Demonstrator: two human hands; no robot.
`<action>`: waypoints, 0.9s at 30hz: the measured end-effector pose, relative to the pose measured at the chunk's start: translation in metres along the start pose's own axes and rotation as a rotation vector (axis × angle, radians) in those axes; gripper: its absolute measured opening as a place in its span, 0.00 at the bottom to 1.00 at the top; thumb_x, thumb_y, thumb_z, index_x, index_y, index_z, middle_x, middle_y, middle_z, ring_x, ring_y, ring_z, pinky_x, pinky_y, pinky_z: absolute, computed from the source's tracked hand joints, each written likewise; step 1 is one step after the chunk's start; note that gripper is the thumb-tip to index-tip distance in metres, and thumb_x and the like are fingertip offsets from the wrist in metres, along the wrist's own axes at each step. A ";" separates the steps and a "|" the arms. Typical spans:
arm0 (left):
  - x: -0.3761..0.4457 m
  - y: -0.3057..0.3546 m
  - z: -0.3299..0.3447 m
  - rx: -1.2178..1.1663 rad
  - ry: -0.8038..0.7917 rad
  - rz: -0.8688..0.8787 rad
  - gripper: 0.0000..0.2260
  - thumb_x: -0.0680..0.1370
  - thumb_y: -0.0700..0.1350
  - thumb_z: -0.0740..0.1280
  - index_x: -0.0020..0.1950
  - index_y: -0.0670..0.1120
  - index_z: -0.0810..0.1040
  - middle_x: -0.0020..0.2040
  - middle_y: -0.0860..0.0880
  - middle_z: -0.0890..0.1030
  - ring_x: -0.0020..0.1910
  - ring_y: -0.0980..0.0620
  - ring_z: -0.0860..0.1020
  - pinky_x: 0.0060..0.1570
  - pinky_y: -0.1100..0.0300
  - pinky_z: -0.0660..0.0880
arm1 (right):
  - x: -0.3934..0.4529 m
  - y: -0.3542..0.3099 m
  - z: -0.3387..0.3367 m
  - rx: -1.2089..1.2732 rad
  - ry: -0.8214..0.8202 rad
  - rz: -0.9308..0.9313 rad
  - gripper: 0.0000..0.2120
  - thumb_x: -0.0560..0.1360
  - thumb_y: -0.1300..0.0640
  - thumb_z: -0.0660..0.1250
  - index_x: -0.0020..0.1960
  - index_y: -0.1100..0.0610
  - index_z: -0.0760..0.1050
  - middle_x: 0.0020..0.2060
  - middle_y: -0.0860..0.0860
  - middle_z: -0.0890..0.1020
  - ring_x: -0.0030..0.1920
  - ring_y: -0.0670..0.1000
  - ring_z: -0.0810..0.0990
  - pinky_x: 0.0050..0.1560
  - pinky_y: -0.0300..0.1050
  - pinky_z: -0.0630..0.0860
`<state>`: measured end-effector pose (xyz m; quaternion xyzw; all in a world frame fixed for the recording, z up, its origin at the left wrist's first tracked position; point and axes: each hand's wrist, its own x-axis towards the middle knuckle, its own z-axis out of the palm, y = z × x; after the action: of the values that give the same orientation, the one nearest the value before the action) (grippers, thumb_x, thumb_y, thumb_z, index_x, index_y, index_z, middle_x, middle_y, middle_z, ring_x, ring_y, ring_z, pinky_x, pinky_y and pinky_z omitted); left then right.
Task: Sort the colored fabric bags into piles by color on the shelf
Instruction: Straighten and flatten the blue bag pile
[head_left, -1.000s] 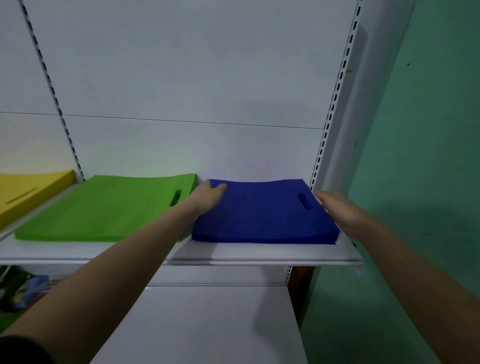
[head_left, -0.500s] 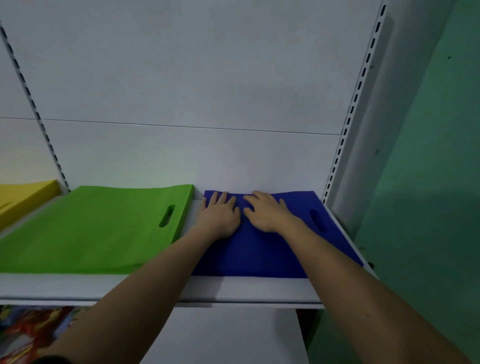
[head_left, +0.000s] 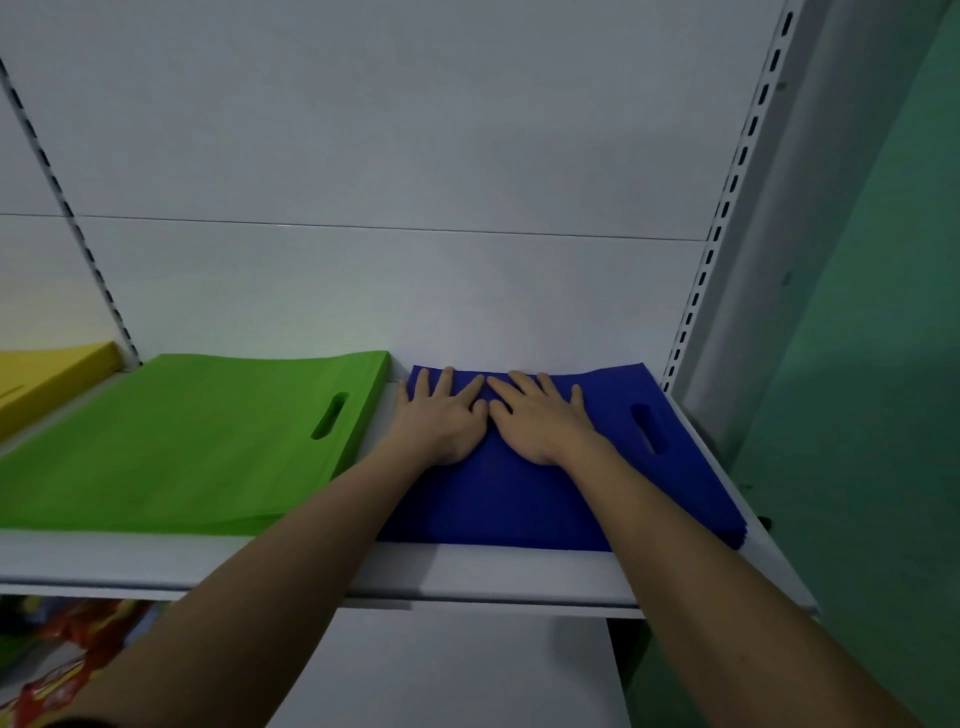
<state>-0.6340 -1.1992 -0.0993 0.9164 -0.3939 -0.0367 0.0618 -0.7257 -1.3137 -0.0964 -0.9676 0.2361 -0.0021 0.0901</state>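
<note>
1. Blue bags (head_left: 519, 499): one flat pile on the white shelf (head_left: 493, 571), at its right end, beside the slotted upright (head_left: 727, 208). A cut-out handle slot shows near the pile's right edge.
2. Left hand (head_left: 441, 415): lies flat, palm down, on the far left part of the blue pile; fingers straight and slightly spread, holding nothing.
3. Right hand (head_left: 540, 415): lies flat, palm down, on the blue pile just right of the left hand; fingers straight, holding nothing. The two index fingers touch or nearly touch.
4. Green bags (head_left: 182, 441): flat pile just left of the blue pile, a narrow strip of bare shelf between them; handle slot faces the blue pile.
5. Yellow bags (head_left: 47, 374): pile left of the green pile, partly cut off by the frame edge.
6. Below the shelf, left of the blue pile: colourful packaging (head_left: 57, 660), blurred.
</note>
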 end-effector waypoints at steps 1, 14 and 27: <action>0.000 -0.001 0.000 0.003 -0.004 -0.003 0.25 0.83 0.57 0.43 0.80 0.58 0.44 0.81 0.46 0.45 0.79 0.39 0.43 0.75 0.38 0.41 | -0.001 0.000 -0.001 0.004 -0.008 0.001 0.26 0.82 0.42 0.40 0.79 0.42 0.43 0.79 0.45 0.45 0.79 0.55 0.41 0.73 0.66 0.37; -0.005 0.002 -0.003 -0.007 -0.039 -0.021 0.26 0.82 0.62 0.43 0.80 0.60 0.45 0.81 0.47 0.45 0.79 0.41 0.42 0.75 0.40 0.39 | -0.019 0.054 -0.019 -0.097 -0.077 0.069 0.35 0.76 0.28 0.39 0.79 0.41 0.42 0.79 0.42 0.43 0.79 0.51 0.39 0.75 0.60 0.34; -0.003 0.000 -0.003 0.012 -0.037 -0.009 0.26 0.82 0.62 0.43 0.80 0.61 0.44 0.81 0.47 0.45 0.79 0.41 0.43 0.76 0.41 0.40 | -0.031 0.090 -0.020 -0.059 -0.007 0.135 0.36 0.75 0.26 0.43 0.79 0.40 0.45 0.79 0.43 0.44 0.79 0.54 0.40 0.76 0.57 0.39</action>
<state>-0.6360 -1.1966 -0.0961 0.9176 -0.3911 -0.0518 0.0489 -0.7948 -1.3816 -0.0917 -0.9516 0.3005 0.0141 0.0624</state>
